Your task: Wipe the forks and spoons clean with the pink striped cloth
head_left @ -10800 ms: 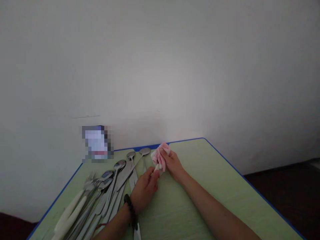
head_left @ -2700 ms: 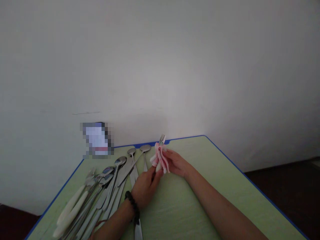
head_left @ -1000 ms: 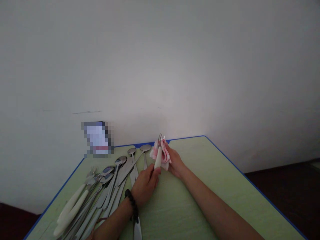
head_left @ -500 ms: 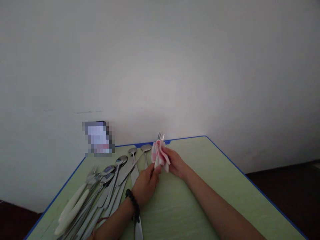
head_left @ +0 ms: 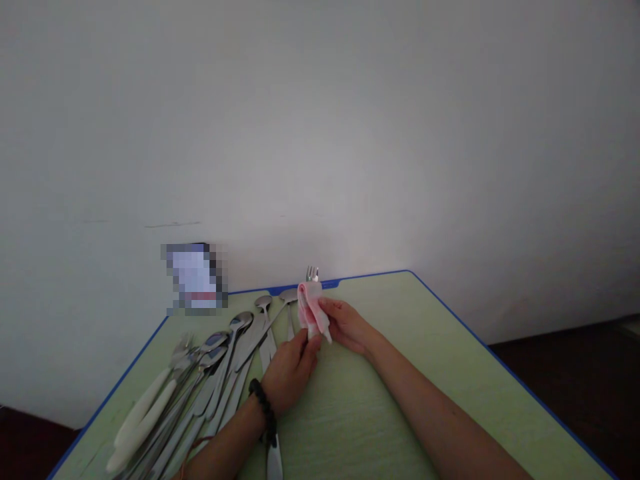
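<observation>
A small fork (head_left: 312,273) with a white handle stands nearly upright over the far middle of the green table (head_left: 450,373). Only its tines show above a pink cloth (head_left: 310,308) wrapped round it. My left hand (head_left: 290,370), with a dark bead bracelet at the wrist, is closed on the lower end of the fork's handle. My right hand (head_left: 347,325) is closed on the pink cloth, which it presses round the fork's upper part.
Several spoons, knives and forks (head_left: 210,380) lie fanned out on the table's left half, some with white handles (head_left: 137,423). One knife (head_left: 274,463) lies under my left forearm. A blurred-out object (head_left: 194,279) stands against the white wall. The table's blue edge runs along the right.
The fork and cloth have shifted slightly left and the cloth now wraps the fork more tightly, hiding the handle that showed a second ago. Both hands keep their grip.
</observation>
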Demonstrator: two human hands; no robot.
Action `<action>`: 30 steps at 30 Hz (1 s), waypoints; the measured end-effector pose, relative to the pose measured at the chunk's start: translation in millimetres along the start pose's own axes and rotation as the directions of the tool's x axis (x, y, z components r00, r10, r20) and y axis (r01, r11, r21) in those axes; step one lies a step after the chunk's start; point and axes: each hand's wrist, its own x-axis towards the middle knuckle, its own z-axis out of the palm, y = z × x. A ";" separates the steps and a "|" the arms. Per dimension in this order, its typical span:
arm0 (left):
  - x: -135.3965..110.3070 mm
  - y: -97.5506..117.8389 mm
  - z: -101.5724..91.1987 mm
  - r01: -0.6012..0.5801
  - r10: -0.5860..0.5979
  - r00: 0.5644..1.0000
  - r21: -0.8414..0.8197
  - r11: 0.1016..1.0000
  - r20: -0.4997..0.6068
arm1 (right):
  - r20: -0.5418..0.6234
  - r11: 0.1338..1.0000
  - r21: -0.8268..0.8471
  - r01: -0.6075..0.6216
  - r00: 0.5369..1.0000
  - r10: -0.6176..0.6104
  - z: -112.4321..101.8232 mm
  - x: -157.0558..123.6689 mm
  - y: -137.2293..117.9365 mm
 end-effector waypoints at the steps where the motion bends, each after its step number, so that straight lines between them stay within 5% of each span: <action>1: 0.0 -0.5 0.0 -0.005 0.005 1.000 0.011 1.000 0.006 | 0.003 1.000 -0.002 -0.004 1.000 0.004 0.6 -0.8 -0.5; 8: -0.3 -2.5 1.8 -0.037 0.035 0.999 0.168 0.985 0.018 | 0.028 0.997 -0.053 -0.061 0.998 0.063 0.2 -4.1 -3.1; 16: 0.6 0.1 1.0 -0.015 0.014 1.000 0.060 0.998 0.019 | -0.016 0.999 0.031 -0.022 1.000 0.022 1.1 -1.6 -3.9; 23: -0.6 4.1 -1.9 -0.053 0.048 0.998 0.121 0.991 0.049 | -0.099 0.991 0.105 -0.078 0.991 0.088 4.9 1.1 -7.5; 30: -0.8 3.0 -0.2 -0.074 0.071 0.993 0.020 0.997 0.090 | -0.207 0.996 0.018 0.086 0.975 -0.081 2.1 4.9 -2.7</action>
